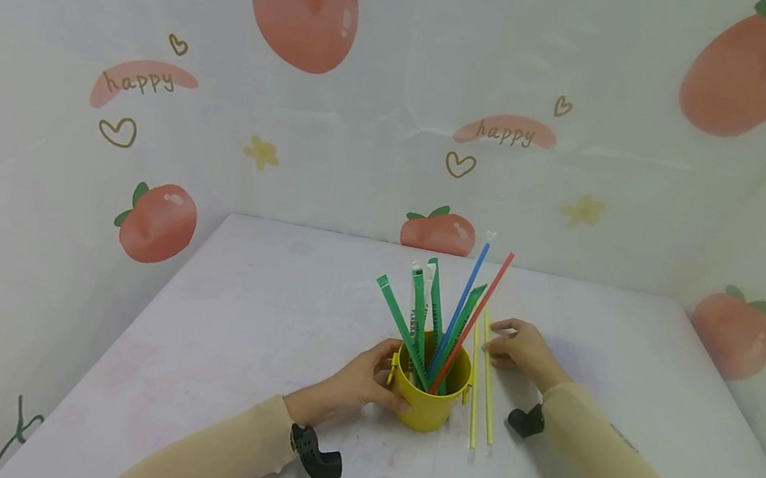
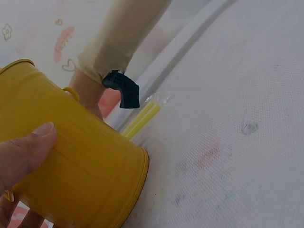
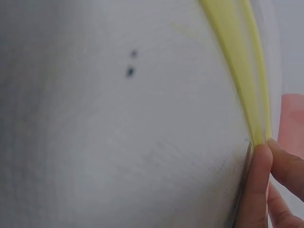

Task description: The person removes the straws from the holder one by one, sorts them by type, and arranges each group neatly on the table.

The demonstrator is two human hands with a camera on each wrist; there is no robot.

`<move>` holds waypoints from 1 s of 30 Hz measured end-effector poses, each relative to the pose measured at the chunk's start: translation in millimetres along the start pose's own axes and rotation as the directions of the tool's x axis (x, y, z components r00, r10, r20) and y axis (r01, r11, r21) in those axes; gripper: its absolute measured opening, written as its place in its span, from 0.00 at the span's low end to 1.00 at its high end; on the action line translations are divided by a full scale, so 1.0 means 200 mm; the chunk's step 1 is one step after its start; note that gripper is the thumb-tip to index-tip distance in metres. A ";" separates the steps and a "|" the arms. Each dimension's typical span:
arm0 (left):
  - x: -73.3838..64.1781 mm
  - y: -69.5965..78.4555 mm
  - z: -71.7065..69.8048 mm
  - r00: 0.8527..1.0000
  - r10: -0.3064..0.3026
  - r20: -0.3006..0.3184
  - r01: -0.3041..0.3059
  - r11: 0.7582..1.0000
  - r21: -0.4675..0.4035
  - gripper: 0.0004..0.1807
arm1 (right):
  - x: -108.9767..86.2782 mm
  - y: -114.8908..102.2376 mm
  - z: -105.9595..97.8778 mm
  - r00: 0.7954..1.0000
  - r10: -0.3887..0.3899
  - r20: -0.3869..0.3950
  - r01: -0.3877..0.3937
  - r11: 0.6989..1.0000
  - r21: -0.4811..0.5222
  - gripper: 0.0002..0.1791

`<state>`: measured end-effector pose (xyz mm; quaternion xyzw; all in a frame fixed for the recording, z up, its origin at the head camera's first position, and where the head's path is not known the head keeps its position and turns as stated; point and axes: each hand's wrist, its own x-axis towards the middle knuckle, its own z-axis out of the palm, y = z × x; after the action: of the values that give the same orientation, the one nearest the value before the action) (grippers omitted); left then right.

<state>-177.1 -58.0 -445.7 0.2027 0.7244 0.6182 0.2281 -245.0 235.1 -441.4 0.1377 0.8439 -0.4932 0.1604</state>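
My left hand (image 1: pixel 363 379) grips the yellow bucket (image 1: pixel 424 414) while my right hand (image 1: pixel 523 350) pinches, one or both I cannot tell, film-wrapped yellow straws (image 1: pixel 489 393) well in from the desk's (image 1: pixel 654 400) right edge; judged light, slick, crushable, best held gently near the far-edge end.

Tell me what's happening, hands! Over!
Left fingers grip yellow bucket. Right fingers pinch at yellow straws. Bucket stands close beside, nothing apparently blocking.
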 end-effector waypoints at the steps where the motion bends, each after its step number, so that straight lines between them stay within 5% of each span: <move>1: 0.00 0.00 0.00 1.000 0.000 0.000 0.000 1.000 0.001 0.40 | 0.00 0.00 0.00 1.000 -0.003 0.000 0.003 1.000 0.005 0.30; 30: 0.00 -0.01 0.00 1.000 -0.014 0.009 0.015 0.999 -0.043 0.42 | 0.01 0.01 -0.01 0.999 0.039 0.015 -0.040 0.998 0.049 0.31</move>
<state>-177.6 -58.8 -448.1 0.1952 0.7113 0.6312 0.2399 -245.9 237.9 -442.3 0.1550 0.8274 -0.5116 0.1724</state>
